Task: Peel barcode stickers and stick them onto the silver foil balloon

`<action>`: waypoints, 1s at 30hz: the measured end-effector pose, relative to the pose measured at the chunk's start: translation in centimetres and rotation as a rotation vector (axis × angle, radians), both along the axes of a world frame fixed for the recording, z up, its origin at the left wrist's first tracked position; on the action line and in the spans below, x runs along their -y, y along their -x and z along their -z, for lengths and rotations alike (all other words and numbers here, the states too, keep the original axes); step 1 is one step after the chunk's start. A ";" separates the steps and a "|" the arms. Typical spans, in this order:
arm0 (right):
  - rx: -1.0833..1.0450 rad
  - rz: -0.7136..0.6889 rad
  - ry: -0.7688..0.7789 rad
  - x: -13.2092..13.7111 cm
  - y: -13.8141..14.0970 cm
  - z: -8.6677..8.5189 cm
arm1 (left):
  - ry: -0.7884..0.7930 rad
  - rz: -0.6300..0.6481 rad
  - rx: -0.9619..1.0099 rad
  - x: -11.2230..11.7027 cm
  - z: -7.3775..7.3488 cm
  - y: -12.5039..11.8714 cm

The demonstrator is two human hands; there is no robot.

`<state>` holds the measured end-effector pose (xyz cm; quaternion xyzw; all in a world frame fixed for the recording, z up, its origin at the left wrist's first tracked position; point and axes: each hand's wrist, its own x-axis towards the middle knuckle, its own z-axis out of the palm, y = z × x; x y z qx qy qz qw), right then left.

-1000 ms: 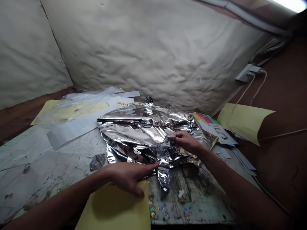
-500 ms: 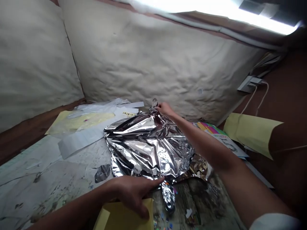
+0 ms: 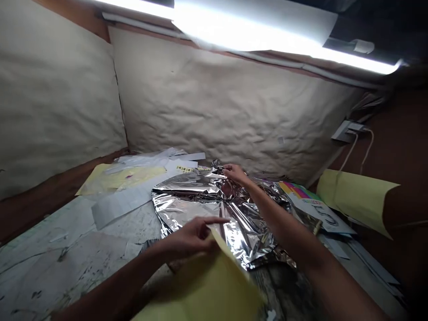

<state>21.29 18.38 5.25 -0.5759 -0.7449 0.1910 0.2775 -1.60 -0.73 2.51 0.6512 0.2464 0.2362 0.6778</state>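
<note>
A deflated silver foil balloon lies flat and creased on the worktop. At its far end my right hand is closed, pinching the gathered foil. My left hand hovers over the near side of the balloon, gripping the top edge of a yellow paper sheet between thumb and curled fingers. Its index finger points out over the foil. The yellow paper is tilted, partly blurred, and covers the balloon's near edge.
Loose white paper strips and a yellow sheet under clear plastic lie at the left. A colourful booklet rests at the right. Yellow paper hangs near a white power socket. A wrinkled covered wall stands behind.
My left hand has risen and now lifts the yellow paper, which was lying low beneath it. My right hand still pinches the foil's far end. The view has tilted upward.
</note>
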 end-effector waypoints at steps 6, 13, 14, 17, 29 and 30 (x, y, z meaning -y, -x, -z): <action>0.054 -0.252 0.078 9.1 -6.3 -0.9 | 0.278 -0.356 0.066 -1.6 2.7 -0.6; 0.125 0.014 0.209 8.2 -17.6 -0.6 | 0.272 -0.349 -0.068 -1.2 3.0 -0.8; 0.119 0.066 0.183 7.8 -18.1 -0.4 | 0.271 -0.341 -0.072 -1.2 2.9 -0.8; 0.093 0.152 0.147 7.2 -17.9 -0.2 | 0.237 -0.313 -0.078 -1.1 2.7 -0.9; -0.442 -0.423 0.364 16.6 -3.1 0.7 | -0.252 -0.655 0.076 -1.2 1.7 -1.0; -0.502 -0.432 0.368 17.4 -2.2 1.1 | -0.251 -0.657 0.081 -1.2 1.6 -0.9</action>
